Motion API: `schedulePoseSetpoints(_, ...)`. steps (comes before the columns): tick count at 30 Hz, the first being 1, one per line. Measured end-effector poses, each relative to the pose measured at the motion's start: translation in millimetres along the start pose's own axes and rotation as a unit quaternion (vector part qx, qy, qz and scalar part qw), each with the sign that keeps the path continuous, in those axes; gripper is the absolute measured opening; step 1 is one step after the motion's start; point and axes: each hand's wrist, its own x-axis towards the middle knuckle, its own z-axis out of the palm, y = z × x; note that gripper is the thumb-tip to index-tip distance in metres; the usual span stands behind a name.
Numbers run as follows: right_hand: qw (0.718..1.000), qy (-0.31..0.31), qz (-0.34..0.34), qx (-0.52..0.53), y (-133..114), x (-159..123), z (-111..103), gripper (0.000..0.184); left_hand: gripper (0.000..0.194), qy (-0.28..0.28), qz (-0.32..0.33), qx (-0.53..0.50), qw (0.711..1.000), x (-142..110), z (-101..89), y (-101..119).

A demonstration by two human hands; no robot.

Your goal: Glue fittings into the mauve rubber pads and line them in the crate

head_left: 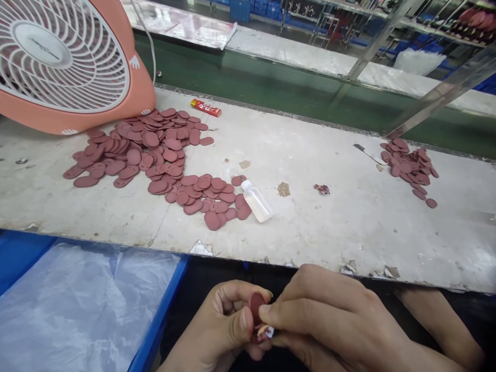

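Observation:
Just beyond the bench's near edge, my left hand (217, 328) pinches a dark-red oval disc (256, 305) between thumb and fingers. My right hand (329, 315) closes on the same disc from the other side, its thumb tip on the disc's edge. A small scrap with white and brownish-red patches (265, 332) shows under the disc between the hands; its kind I cannot make out. Further up on the bench lies a large loose pile of similar oval discs (151, 150). Touching the pile's right end is a clear plastic bottle with a white cap (257, 202), lying on its side.
An orange fan (73, 62) stands at the bench's left. A smaller disc heap (411, 165) lies right, near a thin dark tool (368, 154). A red packet (206, 107) and a crumpled scrap (321, 189) rest on the worn bench (349, 227). Below left is a plastic-lined blue bin (155, 325).

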Motion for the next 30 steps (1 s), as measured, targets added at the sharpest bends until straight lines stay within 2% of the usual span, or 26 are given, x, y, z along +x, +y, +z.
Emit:
schedulePoseSetpoints(2, 1.000, 0.014, -0.003, -0.012, 1, 0, 1, 0.026, 0.032, 0.009, -0.018, 0.002, 1.000, 0, 1.7, 3)
schedulePoseSetpoints(7, 0.997, -0.078, 0.019, 0.002, -3, 4, -9, 0.012, 0.031, 0.014, -0.036, -0.002, 0.999, -1, 6.2, 10)
schedulePoseSetpoints(11, 0.998, -0.054, 0.013, 0.042, 0, 2, -8, 0.013, 0.031, 0.024, -0.039, -0.007, 0.999, -1, 7.0, 11)
schedulePoseSetpoints(18, 0.998, -0.055, 0.021, 0.032, 1, -1, -2, 0.013, 0.032, 0.032, -0.034, -0.012, 0.999, 1, 5.6, 9)
schedulePoseSetpoints(30, 0.998, -0.050, 0.021, 0.029, -2, 2, -2, 0.015, 0.030, 0.003, -0.012, -0.015, 1.000, 1, 1.9, 6)
